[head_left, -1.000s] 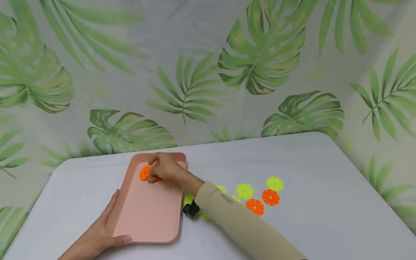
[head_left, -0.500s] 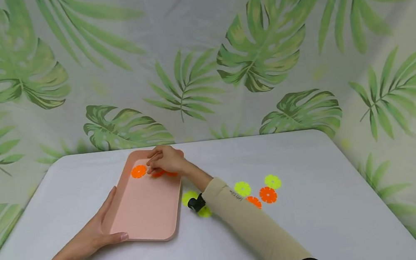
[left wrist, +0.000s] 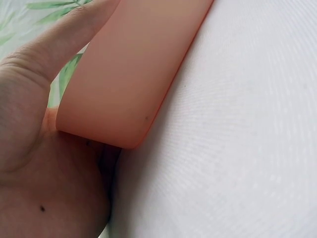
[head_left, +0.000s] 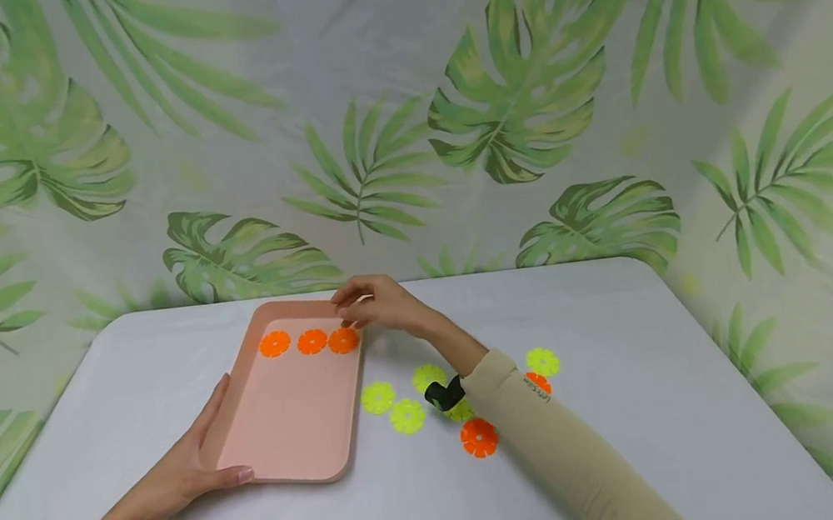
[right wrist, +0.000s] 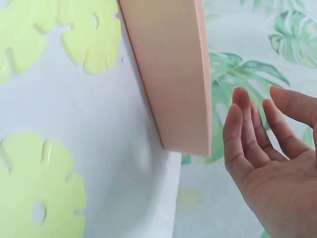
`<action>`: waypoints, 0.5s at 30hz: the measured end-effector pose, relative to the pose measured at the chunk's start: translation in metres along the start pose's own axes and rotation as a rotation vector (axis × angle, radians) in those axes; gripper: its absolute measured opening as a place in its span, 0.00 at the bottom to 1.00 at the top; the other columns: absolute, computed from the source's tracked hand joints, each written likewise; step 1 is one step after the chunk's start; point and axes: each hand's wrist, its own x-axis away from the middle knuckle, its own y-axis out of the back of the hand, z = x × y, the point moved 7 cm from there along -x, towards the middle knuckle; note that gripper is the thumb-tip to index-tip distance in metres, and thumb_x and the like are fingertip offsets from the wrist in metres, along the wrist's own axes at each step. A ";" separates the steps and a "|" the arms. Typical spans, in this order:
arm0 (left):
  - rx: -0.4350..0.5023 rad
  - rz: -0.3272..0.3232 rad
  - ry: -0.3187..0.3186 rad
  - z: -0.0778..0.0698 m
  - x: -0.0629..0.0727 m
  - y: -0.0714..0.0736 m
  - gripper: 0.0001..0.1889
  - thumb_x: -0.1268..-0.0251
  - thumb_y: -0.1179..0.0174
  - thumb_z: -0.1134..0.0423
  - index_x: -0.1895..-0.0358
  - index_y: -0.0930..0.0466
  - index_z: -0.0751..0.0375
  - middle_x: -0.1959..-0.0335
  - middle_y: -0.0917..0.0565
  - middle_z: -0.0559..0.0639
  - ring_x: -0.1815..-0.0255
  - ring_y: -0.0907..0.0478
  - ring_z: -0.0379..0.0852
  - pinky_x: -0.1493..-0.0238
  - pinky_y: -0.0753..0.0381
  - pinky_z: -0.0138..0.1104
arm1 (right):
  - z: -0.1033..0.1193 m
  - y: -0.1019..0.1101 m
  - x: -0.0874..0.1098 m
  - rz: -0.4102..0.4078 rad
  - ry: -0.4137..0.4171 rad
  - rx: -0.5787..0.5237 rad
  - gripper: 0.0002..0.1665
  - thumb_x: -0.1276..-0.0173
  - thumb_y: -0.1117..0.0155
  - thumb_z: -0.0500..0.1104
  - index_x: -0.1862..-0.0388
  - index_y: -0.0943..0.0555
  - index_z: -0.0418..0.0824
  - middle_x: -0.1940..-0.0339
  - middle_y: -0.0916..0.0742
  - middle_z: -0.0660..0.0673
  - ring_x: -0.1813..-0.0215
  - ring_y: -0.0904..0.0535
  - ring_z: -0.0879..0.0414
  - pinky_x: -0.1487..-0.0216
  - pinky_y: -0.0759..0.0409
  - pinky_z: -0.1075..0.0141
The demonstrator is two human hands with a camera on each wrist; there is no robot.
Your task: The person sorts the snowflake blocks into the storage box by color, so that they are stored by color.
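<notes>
My left hand [head_left: 181, 475] holds the pink tray [head_left: 289, 423] at its near left corner, thumb along the front edge and fingers along the left side. In the left wrist view the tray wall [left wrist: 124, 74] sits between thumb and fingers. Three orange flower-shaped discs lie in a row at the tray's far end: a left one [head_left: 275, 344], a middle one [head_left: 312, 342] and a right one [head_left: 343, 341]. Over the tray's far right corner is my right hand [head_left: 383, 303], holding nothing. Its fingers [right wrist: 233, 134] are loosely bent in the right wrist view.
Right of the tray lie several yellow-green discs [head_left: 378, 398] on the white table [head_left: 630, 440]. An orange disc [head_left: 479, 438] lies near them, and another [head_left: 538, 382] is partly behind the right sleeve [head_left: 554, 439]. A leaf-patterned cloth [head_left: 385, 87] hangs behind.
My right hand has let go of an orange disc in the tray and moved right to the tray's far right corner. The three orange discs now show fully. The left hand keeps its hold.
</notes>
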 end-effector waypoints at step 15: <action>-0.035 -0.003 0.001 -0.004 0.001 -0.002 0.62 0.38 0.29 0.63 0.15 0.70 0.28 0.11 0.68 0.48 0.32 0.57 0.05 0.43 0.55 0.08 | -0.003 0.027 0.060 0.009 0.024 0.088 0.15 0.24 0.35 0.36 0.42 0.18 0.34 0.44 0.14 0.31 0.47 0.13 0.35 0.42 0.17 0.41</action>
